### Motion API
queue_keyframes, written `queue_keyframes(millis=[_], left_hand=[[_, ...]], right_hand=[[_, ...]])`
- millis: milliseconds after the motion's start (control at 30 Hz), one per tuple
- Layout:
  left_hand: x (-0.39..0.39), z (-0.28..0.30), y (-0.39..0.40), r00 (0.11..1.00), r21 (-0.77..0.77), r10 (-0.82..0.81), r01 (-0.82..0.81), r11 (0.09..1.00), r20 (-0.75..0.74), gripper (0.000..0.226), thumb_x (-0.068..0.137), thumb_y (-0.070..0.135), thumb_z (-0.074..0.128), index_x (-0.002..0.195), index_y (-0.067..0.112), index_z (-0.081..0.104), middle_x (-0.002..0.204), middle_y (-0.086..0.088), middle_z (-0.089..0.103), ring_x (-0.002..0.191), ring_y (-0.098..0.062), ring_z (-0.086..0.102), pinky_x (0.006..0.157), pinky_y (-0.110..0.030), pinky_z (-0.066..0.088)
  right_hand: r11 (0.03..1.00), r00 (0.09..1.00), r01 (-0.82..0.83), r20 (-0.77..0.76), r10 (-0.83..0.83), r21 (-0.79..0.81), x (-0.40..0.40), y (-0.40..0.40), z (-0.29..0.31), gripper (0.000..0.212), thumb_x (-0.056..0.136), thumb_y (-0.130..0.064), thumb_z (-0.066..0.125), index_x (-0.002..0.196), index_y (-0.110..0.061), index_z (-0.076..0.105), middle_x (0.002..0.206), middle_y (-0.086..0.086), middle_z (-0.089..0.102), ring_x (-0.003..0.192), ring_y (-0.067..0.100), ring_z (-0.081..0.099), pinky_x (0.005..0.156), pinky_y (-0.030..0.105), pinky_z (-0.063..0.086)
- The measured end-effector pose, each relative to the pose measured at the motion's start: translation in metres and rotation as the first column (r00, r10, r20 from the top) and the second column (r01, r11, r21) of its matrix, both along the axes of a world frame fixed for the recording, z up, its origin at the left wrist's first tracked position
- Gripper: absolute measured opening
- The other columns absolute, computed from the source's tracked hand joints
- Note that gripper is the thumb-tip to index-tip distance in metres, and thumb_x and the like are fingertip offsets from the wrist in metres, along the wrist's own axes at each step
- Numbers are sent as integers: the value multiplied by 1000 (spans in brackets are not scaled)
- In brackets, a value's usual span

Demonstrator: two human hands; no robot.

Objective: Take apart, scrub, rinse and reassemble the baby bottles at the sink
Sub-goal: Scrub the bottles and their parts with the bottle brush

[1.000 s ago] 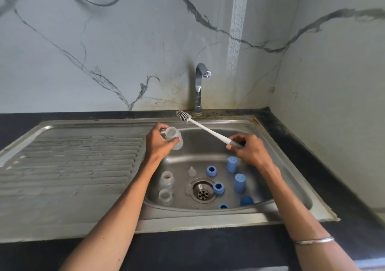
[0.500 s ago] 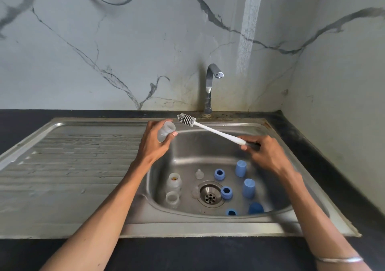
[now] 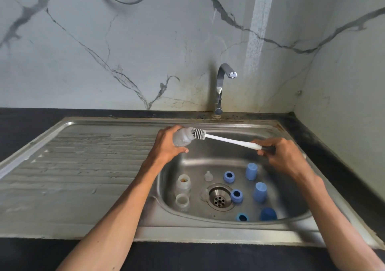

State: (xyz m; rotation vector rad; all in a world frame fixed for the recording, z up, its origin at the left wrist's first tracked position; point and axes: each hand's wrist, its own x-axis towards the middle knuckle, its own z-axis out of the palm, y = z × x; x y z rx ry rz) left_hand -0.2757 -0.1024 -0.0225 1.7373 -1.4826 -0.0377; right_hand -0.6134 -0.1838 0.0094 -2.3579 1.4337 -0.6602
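Head view: left hand (image 3: 166, 146) grips a clear bottle (image 3: 181, 138) above the sink (image 3: 208, 162); right hand (image 3: 281, 156) holds the bottle brush (image 3: 218, 137), bristles at its mouth. Disassembly looks done; scrubbing barely begun, with two bottles (image 3: 183, 185), rings (image 3: 229, 176) and caps (image 3: 251, 171) waiting around the drain (image 3: 219, 196).

Head camera looks forward and down, close over the sink (image 3: 208, 235).

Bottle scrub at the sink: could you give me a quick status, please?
Left hand grips clear bottle. Right hand grips brush handle, bristles at bottle mouth. Nothing in the way; tap dry.
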Motion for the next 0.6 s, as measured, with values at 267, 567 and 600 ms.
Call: queue_keyframes(millis=[267,567,600], left_hand=[[-12,-5,-2,979,42,5,-14,999,202,60,64,3,83,118,27,72,103,-1,54,103,-26,41,91,-31,42],[-22,0,0,994,-4,-107,107,994,2,64,60,1,86,119,19,71,100,-5,56,84,-17,55,72,-8,39],[-22,0,1,993,4,-119,119,993,-15,64,60,2,88,120,18,71,98,-2,58,84,-15,55,71,-4,37]], right_hand=[[995,997,-45,-71,39,-89,0,-1,-2,43,88,-7,69,120,-35,70,105,-6,66,100,21,64,95,41,50],[989,985,-144,-87,147,45,25,15,-7,20,101,-28,53,108,-36,70,93,-11,72,83,15,66,82,46,56],[992,989,-128,-76,130,21,25,16,-6,23,99,-24,57,113,-37,70,99,-11,72,86,14,66,84,42,55]])
